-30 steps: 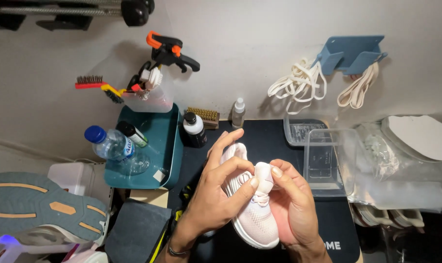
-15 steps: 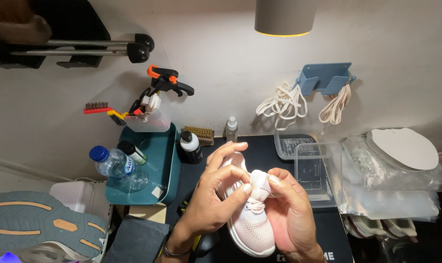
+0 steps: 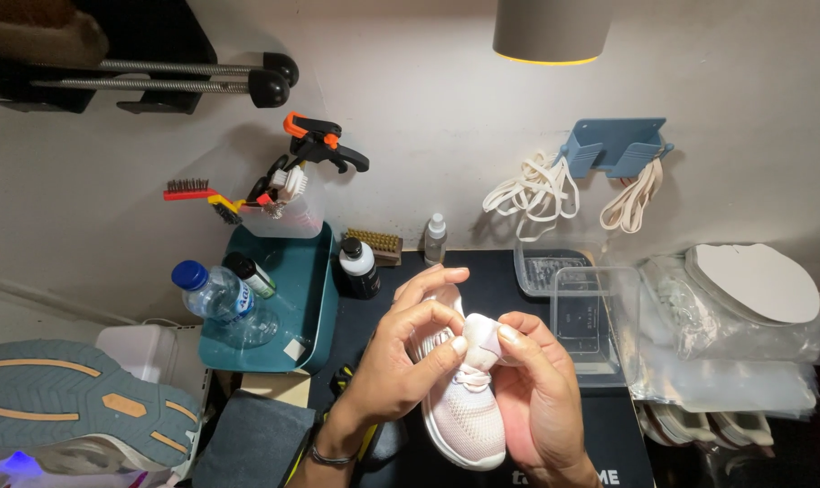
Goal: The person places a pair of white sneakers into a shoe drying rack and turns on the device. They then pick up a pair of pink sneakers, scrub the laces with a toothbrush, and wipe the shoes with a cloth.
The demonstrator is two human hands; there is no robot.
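- Left hand (image 3: 401, 366) curls over a pale pink knit sneaker (image 3: 464, 411), its fingers closed on the shoe's tongue near the laces, thumb and forefinger pinching the fabric.
- Right hand (image 3: 536, 407) cups the sneaker from the other side, its thumb pressed against the same pale tongue, fingers wrapped under the shoe; both hands grip it.
- Sneaker sits held above a black work mat (image 3: 505, 280), at the lower middle of the view, toe pointing toward the viewer.
- Just beyond the hands, on the mat, stand a small black bottle with a white cap (image 3: 359, 268), a brown bristle brush (image 3: 375, 244) and a slim clear spray bottle (image 3: 435, 239).
- To the right of the hands are two clear plastic tubs (image 3: 580, 316), then clear plastic bags (image 3: 726, 343) with white insoles.
- To the left is a teal tray (image 3: 312, 298) holding a water bottle with a blue cap (image 3: 213, 294).
- White laces (image 3: 532, 192) hang from a blue wall holder (image 3: 613, 145).
- An orange and black clamp (image 3: 324, 145) sits above a clear jug of brushes (image 3: 288, 203).
- Sole of a grey-green shoe (image 3: 71, 416) fills the lower left corner.
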